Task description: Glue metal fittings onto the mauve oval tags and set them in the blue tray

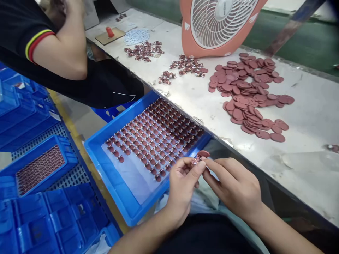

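Note:
My left hand [184, 187] pinches a small brown-and-white painted piece [195, 161] between thumb and fingers. Close against it, my right hand [235, 185] has its fingertips closed on a reddish-brown oval disc [203, 153]. The piece and the disc touch or nearly touch; fingers cover the contact. Left of my hands, a blue tray [118, 192] holds rows of small assembled pieces [156, 141] on a pale sheet. On the table beyond lie a heap of loose oval discs [246, 91] and small piles of painted pieces [189, 65].
An orange fan [185, 38] stands at the table's back. Further left are another pile of painted pieces [144, 51], pale blue bits [137, 36] and a board [113, 36] with a red object. A co-worker's arm [63, 49] is at upper left. Blue crates [50, 218] stand at lower left.

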The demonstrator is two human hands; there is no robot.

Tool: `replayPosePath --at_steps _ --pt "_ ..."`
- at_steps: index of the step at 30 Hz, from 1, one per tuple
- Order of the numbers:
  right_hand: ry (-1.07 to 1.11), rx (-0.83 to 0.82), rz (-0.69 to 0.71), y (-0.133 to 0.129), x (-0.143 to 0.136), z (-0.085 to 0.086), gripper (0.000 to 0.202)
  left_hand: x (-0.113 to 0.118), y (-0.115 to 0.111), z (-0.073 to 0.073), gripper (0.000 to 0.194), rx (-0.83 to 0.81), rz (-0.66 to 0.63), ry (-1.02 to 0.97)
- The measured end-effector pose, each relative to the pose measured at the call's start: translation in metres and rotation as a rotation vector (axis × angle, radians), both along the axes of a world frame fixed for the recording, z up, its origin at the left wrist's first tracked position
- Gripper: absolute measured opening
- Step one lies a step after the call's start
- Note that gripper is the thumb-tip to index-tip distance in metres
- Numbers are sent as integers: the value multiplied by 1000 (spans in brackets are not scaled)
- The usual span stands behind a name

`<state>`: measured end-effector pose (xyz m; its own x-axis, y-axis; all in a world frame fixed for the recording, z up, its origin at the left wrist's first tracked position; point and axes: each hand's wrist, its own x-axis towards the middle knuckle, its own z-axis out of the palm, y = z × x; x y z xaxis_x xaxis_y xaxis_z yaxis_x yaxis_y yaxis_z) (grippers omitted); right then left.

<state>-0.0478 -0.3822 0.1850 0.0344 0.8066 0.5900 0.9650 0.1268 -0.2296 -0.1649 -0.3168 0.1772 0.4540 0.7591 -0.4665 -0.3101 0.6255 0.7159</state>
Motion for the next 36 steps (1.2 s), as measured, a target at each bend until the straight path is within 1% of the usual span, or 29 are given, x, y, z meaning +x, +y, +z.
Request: replayPosePath --at_steps 3,4,6,8,10,12,14,16,17,19,21,23,26,31,36 --pt "-2 -5 14 4 -6 1 23 -3 4 -2 29 3 17 50" --pt "-2 -4 24 3 -8 2 26 -4 6 -4 30 22 20 104" --pt "12 -3 60 -2 -11 5 28 -12 13 -9 34 106 39 278" --pt "34 -9 102 -10 -11 7 28 -29 26 -19 38 213 80 475" --pt "57 -20 123 -20 -8 6 26 -56 45 -32 40 286 135 616" --pt "64 -36 119 -30 -2 1 24 -92 69 -47 42 368 183 775" --pt "58 -66 109 -38 5 -4 24 -129 93 -60 41 445 194 964" --pt "38 -98 95 -46 10 -10 23 -160 114 -70 35 506 152 1158" --pt "32 -110 88 -49 12 -12 24 -172 122 -74 32 526 109 1253" --pt "33 -124 72 -54 14 -16 24 -187 134 -82 28 556 -13 1419" --pt "43 -135 61 -57 15 -18 23 -192 141 -88 24 584 -160 1530" --pt "47 -142 57 -59 15 -20 23 -191 145 -94 24 613 -295 1593" --pt "51 -145 55 -61 16 -21 23 -187 150 -101 29 636 -432 1657" --pt "46 -138 63 -62 17 -23 21 -183 156 -107 37 637 -535 1717" --pt "66 -142 36 -64 17 -23 23 -185 160 -112 36 647 -566 1744"
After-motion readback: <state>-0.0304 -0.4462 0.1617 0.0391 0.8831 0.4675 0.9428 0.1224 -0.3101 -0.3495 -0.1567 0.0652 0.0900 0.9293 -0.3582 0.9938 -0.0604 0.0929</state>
